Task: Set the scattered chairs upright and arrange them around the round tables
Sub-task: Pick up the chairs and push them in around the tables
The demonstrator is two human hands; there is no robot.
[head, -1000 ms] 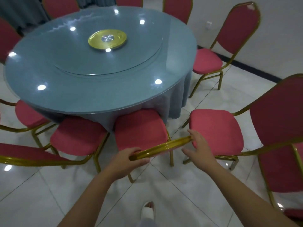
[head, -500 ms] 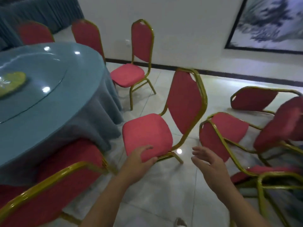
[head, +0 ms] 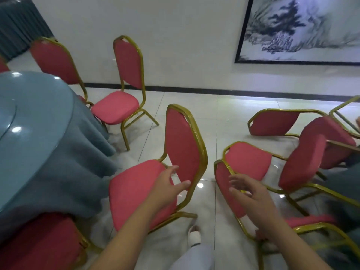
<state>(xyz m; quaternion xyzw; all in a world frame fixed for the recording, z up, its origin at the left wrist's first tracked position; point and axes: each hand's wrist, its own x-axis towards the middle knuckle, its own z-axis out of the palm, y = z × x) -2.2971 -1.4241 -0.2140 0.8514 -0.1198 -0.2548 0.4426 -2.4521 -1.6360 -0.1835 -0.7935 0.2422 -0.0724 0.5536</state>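
A round table (head: 39,137) under a blue-grey cloth fills the left. Red chairs with gold frames stand upright around it: one (head: 183,145) right in front of me, another (head: 126,75) farther back by the wall, a third (head: 56,59) behind the table. My left hand (head: 167,184) hovers open over the near chair's seat, fingers spread, holding nothing. My right hand (head: 247,190) is open in front of a toppled chair's backrest (head: 226,184). Several more fallen chairs (head: 272,123) lie tangled on the floor at the right.
The floor is glossy white tile (head: 183,106), with a white wall and dark baseboard behind. A framed ink painting (head: 300,30) hangs at upper right. Another red seat (head: 39,244) sits at bottom left under the cloth. My white shoe (head: 193,236) shows at the bottom.
My left hand has let go of the gold chair back it gripped at the table. The view swung right toward the fallen chairs, and both hands now reach forward open.
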